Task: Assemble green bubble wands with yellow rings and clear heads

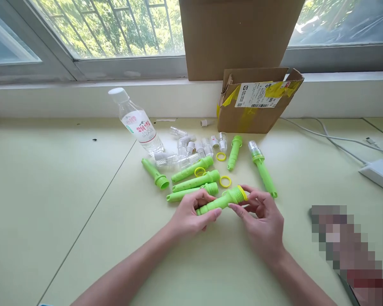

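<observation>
My left hand [196, 210] is closed around the narrow part of a green plastic threaded tube [221, 202]. At the tube's wide threaded end, the fingers of my right hand [261, 214] pinch a yellow ring [242, 193], which sits over the rim. Just beyond my left hand lie several more green tubes [196, 180]. Loose yellow rings [225, 181] rest beside them. Farther back is a cluster of clear ribbed plastic caps [188, 160], some with white ends. To the right, one green tube [265, 174] bears a clear cap [254, 147] on its end.
A clear bottle with a white lid [140, 123] stands behind the parts at left. The opened cardboard box [249, 114] is against the windowsill. White cables [332, 137] and a power strip [379, 174] lie at right, above a pixelated flat object [347, 250].
</observation>
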{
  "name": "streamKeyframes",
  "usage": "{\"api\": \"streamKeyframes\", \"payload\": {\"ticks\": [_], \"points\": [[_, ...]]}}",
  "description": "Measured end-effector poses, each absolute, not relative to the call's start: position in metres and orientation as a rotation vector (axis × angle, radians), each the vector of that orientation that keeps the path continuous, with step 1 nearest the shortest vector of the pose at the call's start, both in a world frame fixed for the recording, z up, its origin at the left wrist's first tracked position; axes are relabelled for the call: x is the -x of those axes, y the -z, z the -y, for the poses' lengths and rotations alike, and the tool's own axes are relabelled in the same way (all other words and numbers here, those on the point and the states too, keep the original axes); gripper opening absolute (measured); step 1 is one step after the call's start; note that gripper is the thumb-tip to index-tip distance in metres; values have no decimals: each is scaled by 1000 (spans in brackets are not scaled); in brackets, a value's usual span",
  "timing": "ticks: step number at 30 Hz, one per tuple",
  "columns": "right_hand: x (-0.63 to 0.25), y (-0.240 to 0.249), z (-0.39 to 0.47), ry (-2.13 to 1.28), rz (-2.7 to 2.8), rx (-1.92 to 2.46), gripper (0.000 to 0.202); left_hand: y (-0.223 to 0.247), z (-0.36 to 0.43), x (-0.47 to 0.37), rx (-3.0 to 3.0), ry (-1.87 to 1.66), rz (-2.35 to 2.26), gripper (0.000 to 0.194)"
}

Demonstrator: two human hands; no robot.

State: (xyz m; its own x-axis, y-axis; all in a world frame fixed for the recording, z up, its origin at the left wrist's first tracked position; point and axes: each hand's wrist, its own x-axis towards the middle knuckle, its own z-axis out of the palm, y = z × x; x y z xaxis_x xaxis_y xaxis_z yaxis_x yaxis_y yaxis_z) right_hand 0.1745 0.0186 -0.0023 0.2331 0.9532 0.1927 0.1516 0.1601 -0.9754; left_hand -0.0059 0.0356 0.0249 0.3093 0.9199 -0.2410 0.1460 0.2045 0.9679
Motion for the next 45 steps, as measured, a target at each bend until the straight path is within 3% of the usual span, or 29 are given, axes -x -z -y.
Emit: {"api": "streamKeyframes", "payload": {"ticks": [12, 21, 27, 31, 38, 45], "points": [[-173, 2, -22, -638, 1293, 1223, 26, -31, -38, 8, -1203, -752, -1108, 30], [-172, 0, -15, -693, 1311, 1228, 28, -31, -34, 9, -1264, -747, -1090, 29], [-172, 1, -17, -667, 1248, 1210, 25, -20, -30, 4, -1666, -1023, -1238, 33], [-173, 1, -18, -788, 1111, 1284, 28, -14, -28, 3, -1802, -1116, -1317, 18], [-173, -1, -21, -953, 1189, 1221, 37, -18, -30, 5, -1531, -1059, -1294, 20], [-172, 0, -21, -899, 1213, 1258, 27, -23, -30, 6, -1251, -913, -1222, 27]]}}
